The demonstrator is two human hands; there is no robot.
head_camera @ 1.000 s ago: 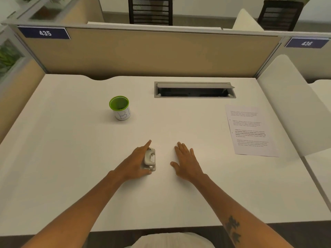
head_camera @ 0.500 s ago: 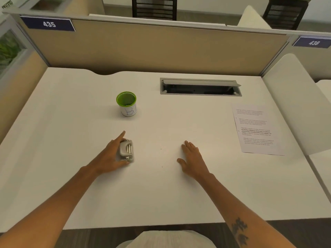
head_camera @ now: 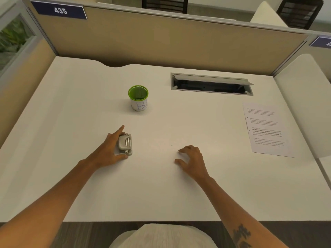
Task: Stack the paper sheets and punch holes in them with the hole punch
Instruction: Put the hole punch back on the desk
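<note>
Paper sheets (head_camera: 266, 129) lie by the desk's (head_camera: 71, 122) right edge, well apart from our hole punch (head_camera: 124, 144), which sits nearer the front edge under our left hand (head_camera: 109, 151), fingers wrapped around its side. Our right hand (head_camera: 192, 159) rests loosely curled, empty. We risk punching crooked holes if we leave the sheets unaligned.

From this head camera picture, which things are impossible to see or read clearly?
- Printed text on the paper sheet: head view, too small and blurred to read.
- Whether it is one sheet or several: head view, lies flat, edges not resolvable.
- Near side of the hole punch: hidden by the left hand.
- Second blue sign: cut off by the right edge.
- Contents of the green cup: too dark.
</note>
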